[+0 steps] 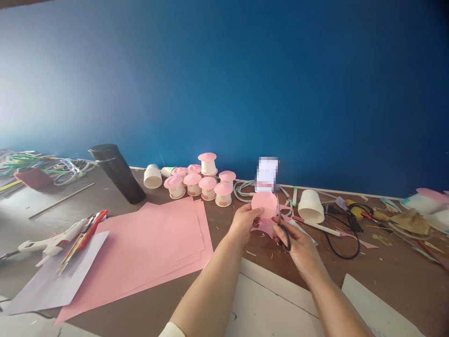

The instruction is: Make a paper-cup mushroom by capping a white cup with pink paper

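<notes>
Between the thumb and fingers of my left hand [244,220] is a round piece of pink paper [264,204]. My right hand [296,243] grips a pair of black-handled scissors [286,237], its blades pointing up along the right edge of the paper circle. Whether the blades are parted I cannot tell. Pink paper scraps [264,228] lie on the table just below and behind the circle. Several small paper cups topped with pink discs [223,194] stand in a group to the left, one stacked above the others.
Pink sheets [150,243] cover the left side, beside a glue gun [52,238] and a red utility knife [84,234] on pale paper. A black bottle [117,173] stands behind. Stacked white cups [311,206] and cables [347,229] lie right. The blue wall [224,84] closes the back.
</notes>
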{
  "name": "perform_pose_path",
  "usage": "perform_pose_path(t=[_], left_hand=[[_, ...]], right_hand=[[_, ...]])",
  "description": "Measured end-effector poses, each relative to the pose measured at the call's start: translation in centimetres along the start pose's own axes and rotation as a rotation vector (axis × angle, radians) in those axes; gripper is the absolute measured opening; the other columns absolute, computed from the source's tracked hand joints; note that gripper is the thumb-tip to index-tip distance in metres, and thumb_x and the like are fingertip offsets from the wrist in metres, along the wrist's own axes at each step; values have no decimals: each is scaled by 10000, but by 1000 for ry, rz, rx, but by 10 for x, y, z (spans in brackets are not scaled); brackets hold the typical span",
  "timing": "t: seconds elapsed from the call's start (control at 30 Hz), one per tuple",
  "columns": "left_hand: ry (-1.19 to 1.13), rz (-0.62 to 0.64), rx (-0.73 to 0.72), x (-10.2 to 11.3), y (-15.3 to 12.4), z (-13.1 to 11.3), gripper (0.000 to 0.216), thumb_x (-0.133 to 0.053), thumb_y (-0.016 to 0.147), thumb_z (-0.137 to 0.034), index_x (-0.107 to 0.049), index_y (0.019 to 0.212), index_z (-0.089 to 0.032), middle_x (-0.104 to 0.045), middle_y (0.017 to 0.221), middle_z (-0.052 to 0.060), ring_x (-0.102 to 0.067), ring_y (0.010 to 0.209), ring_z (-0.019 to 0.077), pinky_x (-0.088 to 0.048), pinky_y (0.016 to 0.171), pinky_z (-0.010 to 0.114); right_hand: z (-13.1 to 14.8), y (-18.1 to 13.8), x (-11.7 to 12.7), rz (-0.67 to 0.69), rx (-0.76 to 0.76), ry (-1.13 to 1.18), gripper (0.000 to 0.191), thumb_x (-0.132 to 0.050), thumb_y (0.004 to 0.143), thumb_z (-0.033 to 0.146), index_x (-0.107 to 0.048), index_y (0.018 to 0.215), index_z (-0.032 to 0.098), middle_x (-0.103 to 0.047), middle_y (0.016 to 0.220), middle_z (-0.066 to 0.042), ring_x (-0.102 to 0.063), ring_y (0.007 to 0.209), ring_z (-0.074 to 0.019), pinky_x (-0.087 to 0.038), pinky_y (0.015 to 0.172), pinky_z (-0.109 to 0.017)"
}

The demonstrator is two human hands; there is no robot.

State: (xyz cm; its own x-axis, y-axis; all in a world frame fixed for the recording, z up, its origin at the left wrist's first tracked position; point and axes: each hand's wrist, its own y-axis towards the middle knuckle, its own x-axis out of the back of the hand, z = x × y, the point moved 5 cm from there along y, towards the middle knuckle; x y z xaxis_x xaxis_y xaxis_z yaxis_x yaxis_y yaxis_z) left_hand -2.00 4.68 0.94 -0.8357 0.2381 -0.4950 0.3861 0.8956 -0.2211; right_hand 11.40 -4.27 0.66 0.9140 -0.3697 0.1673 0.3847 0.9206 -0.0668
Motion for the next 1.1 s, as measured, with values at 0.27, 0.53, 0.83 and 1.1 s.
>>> perform_pose_path(t=[0.27, 0.53, 0.83, 1.1], left_hand=[[10, 39, -2, -4, -2, -1, 303, -770, 628, -295, -676, 851, -113, -591, 735, 41, -465, 596, 82, -376, 627, 251], [14, 41, 15, -4, -2, 1, 341, -767, 616, -289, -692, 898, -112, -602, 739, 45, -509, 637, 102, -393, 650, 257], [18, 47, 26, -3, 0, 3, 337, -755, 624, -279, -697, 910, -110, -642, 814, 70, -519, 638, 94, -385, 640, 247], [11, 57, 21, -4, 0, 0, 351, -753, 610, -282, -693, 906, -104, -637, 794, 69, -503, 609, 88, -369, 604, 242]], right_hand=[[9, -4, -1, -17, -6, -27, 491, -723, 705, 505, -725, 1101, 217, -655, 710, -5, -594, 672, -167, -449, 627, -259], [23, -10, -4, -11, 6, -78, 390, -680, 717, 566, -720, 866, 208, -611, 668, -9, -532, 632, -157, -395, 573, -252], [26, -12, -4, -34, -12, -107, 402, -668, 717, 602, -698, 745, 202, -638, 694, -15, -538, 626, -150, -380, 556, -254], [18, -9, -1, -61, -14, -69, 470, -658, 742, 592, -722, 1028, 225, -679, 757, -21, -590, 740, -184, -445, 633, -262]])
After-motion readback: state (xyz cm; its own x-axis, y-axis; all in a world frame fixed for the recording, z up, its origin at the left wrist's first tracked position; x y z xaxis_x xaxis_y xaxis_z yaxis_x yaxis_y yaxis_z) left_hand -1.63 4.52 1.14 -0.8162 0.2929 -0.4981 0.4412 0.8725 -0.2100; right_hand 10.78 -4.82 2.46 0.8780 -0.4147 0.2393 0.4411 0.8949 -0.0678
